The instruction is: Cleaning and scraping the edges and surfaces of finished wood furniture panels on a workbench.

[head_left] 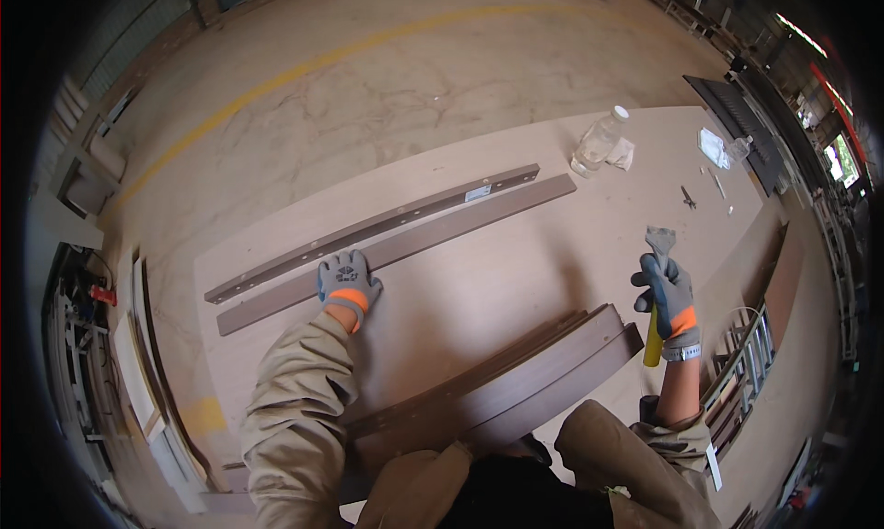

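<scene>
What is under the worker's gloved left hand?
A plain brown board lies beneath the left hand; it can be seen running out on both sides. The stretch directly under that hand is covered, so anything else there cannot be seen.

Your left glove (pixel 350 279) is showing dark print (pixel 346 272) on its back; your right glove (pixel 679 294) is bearing small dark marks (pixel 683 352) on its pale cuff. A white label (pixel 478 194) is sitting on the far brown strip (pixel 396 220), too small to read.
</scene>
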Demonstrator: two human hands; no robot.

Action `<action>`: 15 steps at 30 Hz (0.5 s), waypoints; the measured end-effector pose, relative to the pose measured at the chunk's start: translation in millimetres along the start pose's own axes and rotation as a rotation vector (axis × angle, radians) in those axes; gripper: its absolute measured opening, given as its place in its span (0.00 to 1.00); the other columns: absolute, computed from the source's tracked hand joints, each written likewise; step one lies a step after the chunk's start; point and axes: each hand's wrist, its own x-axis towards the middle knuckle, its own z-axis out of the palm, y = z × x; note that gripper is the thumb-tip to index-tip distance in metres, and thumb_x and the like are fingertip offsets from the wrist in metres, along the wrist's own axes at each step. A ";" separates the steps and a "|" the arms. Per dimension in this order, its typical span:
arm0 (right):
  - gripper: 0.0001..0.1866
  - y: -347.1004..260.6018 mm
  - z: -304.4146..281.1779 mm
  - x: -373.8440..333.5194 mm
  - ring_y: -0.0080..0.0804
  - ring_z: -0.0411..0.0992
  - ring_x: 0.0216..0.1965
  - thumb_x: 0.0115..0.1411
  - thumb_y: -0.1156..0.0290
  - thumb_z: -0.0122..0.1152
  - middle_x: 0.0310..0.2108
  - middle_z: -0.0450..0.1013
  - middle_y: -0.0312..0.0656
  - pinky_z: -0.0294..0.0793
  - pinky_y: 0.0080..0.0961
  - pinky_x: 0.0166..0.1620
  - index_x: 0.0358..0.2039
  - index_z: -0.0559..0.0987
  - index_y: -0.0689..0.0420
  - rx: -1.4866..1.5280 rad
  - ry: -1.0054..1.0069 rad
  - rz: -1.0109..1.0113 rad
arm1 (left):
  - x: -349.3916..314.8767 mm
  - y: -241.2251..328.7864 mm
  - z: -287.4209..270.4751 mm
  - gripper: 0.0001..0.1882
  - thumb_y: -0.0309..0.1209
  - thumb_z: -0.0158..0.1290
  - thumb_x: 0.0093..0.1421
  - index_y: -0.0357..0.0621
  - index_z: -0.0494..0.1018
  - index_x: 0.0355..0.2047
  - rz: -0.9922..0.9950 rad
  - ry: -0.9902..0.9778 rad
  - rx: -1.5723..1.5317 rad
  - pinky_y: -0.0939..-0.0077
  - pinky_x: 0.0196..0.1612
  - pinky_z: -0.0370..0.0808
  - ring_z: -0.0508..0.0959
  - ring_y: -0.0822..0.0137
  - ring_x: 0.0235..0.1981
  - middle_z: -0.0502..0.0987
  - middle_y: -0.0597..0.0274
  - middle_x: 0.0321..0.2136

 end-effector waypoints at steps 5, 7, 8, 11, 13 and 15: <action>0.20 -19.8 19.6 2.6 0.22 0.67 0.15 0.55 0.57 0.60 0.24 0.71 0.39 0.68 0.16 0.18 0.35 0.71 0.62 -0.007 -0.149 -0.016 | 23.3 -4.2 52.3 0.35 0.50 0.52 0.50 0.42 0.61 0.52 0.180 0.594 0.084 0.57 0.57 0.55 0.61 0.54 0.54 0.64 0.53 0.49; 0.21 -27.0 30.3 4.2 0.22 0.67 0.15 0.54 0.55 0.61 0.25 0.70 0.39 0.69 0.16 0.19 0.35 0.70 0.62 -0.026 -0.156 -0.026 | 29.1 -12.2 55.1 0.33 0.48 0.53 0.50 0.43 0.61 0.52 0.158 0.525 0.077 0.58 0.56 0.56 0.62 0.54 0.53 0.64 0.54 0.49; 0.23 -31.0 35.1 5.7 0.22 0.67 0.16 0.53 0.54 0.61 0.25 0.70 0.40 0.69 0.16 0.19 0.35 0.70 0.62 -0.043 -0.163 -0.031 | 31.1 -18.4 56.3 0.32 0.47 0.53 0.51 0.44 0.61 0.52 0.139 0.453 0.074 0.59 0.56 0.57 0.63 0.54 0.53 0.65 0.55 0.49; 0.24 -36.4 34.3 21.1 0.22 0.68 0.17 0.52 0.52 0.61 0.26 0.70 0.40 0.71 0.17 0.22 0.34 0.69 0.63 -0.070 -0.254 -0.029 | 24.4 -31.2 37.7 0.29 0.43 0.53 0.52 0.46 0.61 0.52 0.241 0.218 0.050 0.61 0.54 0.59 0.65 0.55 0.51 0.66 0.57 0.48; 0.23 -42.7 33.7 31.4 0.22 0.70 0.21 0.53 0.53 0.60 0.27 0.69 0.39 0.73 0.18 0.25 0.33 0.69 0.63 -0.143 -0.343 -0.067 | 16.1 -51.0 38.2 0.28 0.42 0.53 0.52 0.47 0.61 0.52 0.211 0.199 0.091 0.62 0.53 0.60 0.66 0.55 0.50 0.67 0.57 0.48; 0.23 -40.9 32.5 49.8 0.22 0.70 0.22 0.54 0.53 0.59 0.27 0.69 0.38 0.73 0.18 0.26 0.34 0.69 0.63 -0.196 -0.402 -0.099 | 3.2 -68.1 36.7 0.28 0.40 0.54 0.52 0.48 0.61 0.52 0.155 0.171 0.162 0.62 0.52 0.62 0.67 0.56 0.49 0.67 0.57 0.48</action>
